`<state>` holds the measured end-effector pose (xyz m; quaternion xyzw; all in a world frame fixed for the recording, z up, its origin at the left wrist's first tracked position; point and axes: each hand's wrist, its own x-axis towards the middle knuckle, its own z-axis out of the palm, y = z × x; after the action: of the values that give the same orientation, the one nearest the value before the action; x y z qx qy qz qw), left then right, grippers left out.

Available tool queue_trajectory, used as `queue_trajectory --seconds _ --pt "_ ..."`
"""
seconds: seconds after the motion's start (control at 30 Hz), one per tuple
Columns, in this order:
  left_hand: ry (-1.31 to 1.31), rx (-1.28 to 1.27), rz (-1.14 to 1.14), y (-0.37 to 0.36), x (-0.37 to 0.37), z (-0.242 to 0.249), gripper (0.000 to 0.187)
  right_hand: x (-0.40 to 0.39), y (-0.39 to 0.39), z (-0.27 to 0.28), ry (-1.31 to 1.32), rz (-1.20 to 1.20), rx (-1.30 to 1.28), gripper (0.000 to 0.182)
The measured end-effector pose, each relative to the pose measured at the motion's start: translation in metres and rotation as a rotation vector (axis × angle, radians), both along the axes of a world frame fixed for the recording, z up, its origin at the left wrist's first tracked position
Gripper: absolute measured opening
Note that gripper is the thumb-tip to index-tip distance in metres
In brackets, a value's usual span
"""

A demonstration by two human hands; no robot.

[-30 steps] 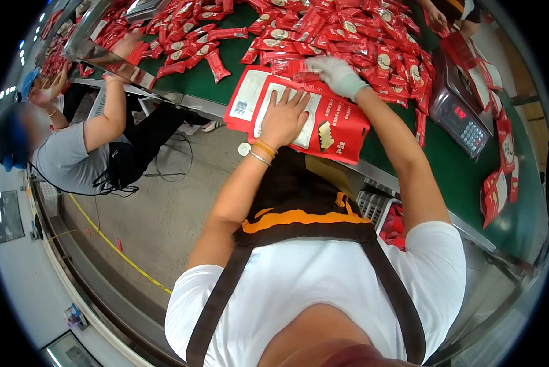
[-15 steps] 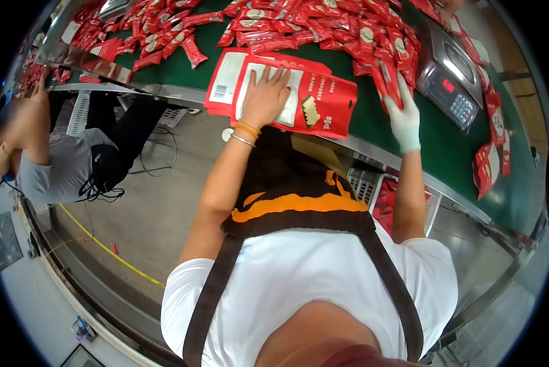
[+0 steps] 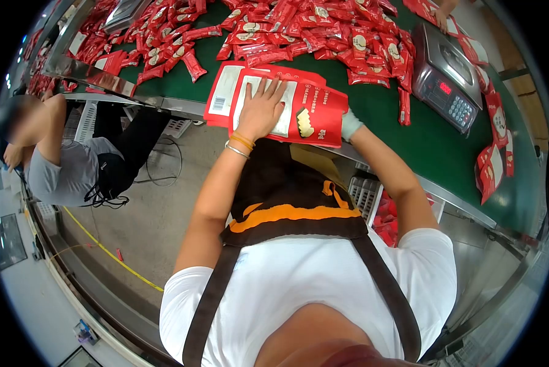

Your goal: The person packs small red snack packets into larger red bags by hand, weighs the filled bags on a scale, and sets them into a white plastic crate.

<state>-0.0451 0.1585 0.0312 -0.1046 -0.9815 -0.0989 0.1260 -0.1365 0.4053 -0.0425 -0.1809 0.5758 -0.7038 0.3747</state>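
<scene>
The largest thing is the green tabletop [image 3: 436, 150], which carries everything that is handled here. On its far side spreads a big heap of small red packets [image 3: 323, 37], lying in many directions. To the right of the heap stands a metal scale [image 3: 442, 70] with red lit digits. In front of the heap lies a stack of flat red pouches [image 3: 317, 101], at the near edge of the tabletop and reaching a little over it; the pouches overlap, and a lower one shows at the left. The left hand [image 3: 262, 110], bare, rests palm down on the upper pouch, opened flat, with its fingers somewhat spread. The right hand [image 3: 351, 125], in a pale glove, is at the right end of this pouch and mostly covered by it; I cannot tell how far it is open, or whether it holds something. Smallest is one single packet [image 3: 404, 106], near the scale.
</scene>
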Motion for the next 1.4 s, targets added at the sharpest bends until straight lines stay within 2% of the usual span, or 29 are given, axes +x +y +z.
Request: queue_trajectory --seconds 0.03,0.1,0.13,0.3,0.4,0.43,0.47,0.5,0.53,0.57,0.6,0.63,0.67,0.7,0.77,0.8,0.87,0.9,0.97,1.03,1.1,1.17,1.23,1.27,1.33,1.4 --pt "-0.011 -0.018 -0.008 0.001 0.001 -0.001 0.056 0.002 -0.017 0.007 -0.004 0.048 -0.011 0.038" --pt "-0.012 -0.009 -0.016 0.002 0.000 0.000 0.057 -0.005 -0.035 0.003 0.310 0.063 0.110 0.038" --pt "0.029 -0.005 0.015 0.002 0.001 -0.005 0.058 -0.008 -0.042 0.001 0.368 0.064 0.135 0.038" --pt "0.038 0.024 -0.016 0.003 0.004 0.002 0.057 -0.008 -0.036 0.000 0.447 0.082 0.155 0.039" --pt "-0.034 0.089 -0.038 0.001 0.005 0.006 0.055 -0.020 0.013 0.030 0.545 0.150 0.125 0.040" --pt "-0.030 0.094 -0.035 0.001 0.005 0.007 0.055 -0.028 0.018 0.075 0.608 0.200 0.202 0.034" --pt "-0.027 0.099 -0.032 0.002 0.004 0.007 0.053 -0.037 0.031 0.099 0.377 0.192 0.569 0.027" --pt "-0.026 0.104 -0.031 0.002 0.004 0.007 0.052 -0.048 0.042 0.118 0.391 0.121 0.694 0.022" --pt "-0.027 0.105 -0.035 0.002 0.004 0.007 0.052 -0.061 0.048 0.132 0.659 0.029 0.650 0.022" --pt "-0.032 0.106 -0.036 0.002 0.004 0.007 0.051 -0.078 0.046 0.140 0.725 -0.127 0.693 0.023" --pt "-0.034 0.104 -0.038 0.002 0.003 0.008 0.051 -0.092 0.034 0.138 0.752 -0.377 0.619 0.025" --pt "-0.029 0.100 -0.038 0.001 0.002 0.008 0.051 -0.108 0.027 0.142 0.766 -0.415 0.652 0.028" --pt "-0.026 0.100 -0.036 0.002 0.002 0.007 0.051 -0.127 0.015 0.133 0.954 -0.489 0.616 0.027" --pt "-0.023 0.100 -0.032 0.002 0.003 0.006 0.051 -0.140 0.000 0.131 1.013 -0.529 0.709 0.029" --pt "-0.004 0.096 -0.027 0.002 0.003 0.005 0.051 -0.201 -0.027 0.087 1.011 -0.554 1.065 0.041" --pt "0.013 0.092 -0.024 0.003 0.004 0.005 0.051 -0.203 -0.037 0.094 1.022 -0.556 1.050 0.041" --pt "0.032 0.077 -0.020 0.002 0.002 0.005 0.051 -0.206 -0.065 0.107 0.838 -0.634 1.237 0.064" --pt "0.025 0.070 -0.010 0.003 0.002 0.006 0.050 -0.202 -0.071 0.118 0.845 -0.630 1.226 0.064" --pt "0.032 0.080 -0.010 0.002 0.003 0.006 0.050 -0.192 -0.074 0.139 0.883 -0.502 1.333 0.079" --pt "0.028 0.081 -0.007 0.003 0.003 0.008 0.050 -0.209 -0.068 0.120 0.896 -0.466 1.327 0.080" --pt "0.023 0.087 -0.002 0.003 0.003 0.008 0.050 -0.209 -0.064 0.115 1.062 -0.368 1.339 0.077" --pt "0.023 0.062 0.002 0.003 0.002 0.007 0.051 -0.197 -0.058 0.115 1.328 -0.307 1.222 0.062" --pt "0.030 0.063 0.000 0.002 0.001 0.006 0.051 -0.194 -0.057 0.121 1.461 -0.092 1.237 0.052" --pt "0.037 0.059 -0.004 0.002 0.002 0.005 0.051 -0.196 -0.057 0.114 1.455 -0.086 1.239 0.052" --pt "0.026 0.065 -0.004 0.002 0.003 0.004 0.050 -0.209 -0.058 0.100 1.355 -0.077 1.028 0.044" --pt "0.021 0.068 0.002 0.002 0.002 0.005 0.050 -0.195 -0.059 0.119 1.324 -0.054 1.109 0.042"
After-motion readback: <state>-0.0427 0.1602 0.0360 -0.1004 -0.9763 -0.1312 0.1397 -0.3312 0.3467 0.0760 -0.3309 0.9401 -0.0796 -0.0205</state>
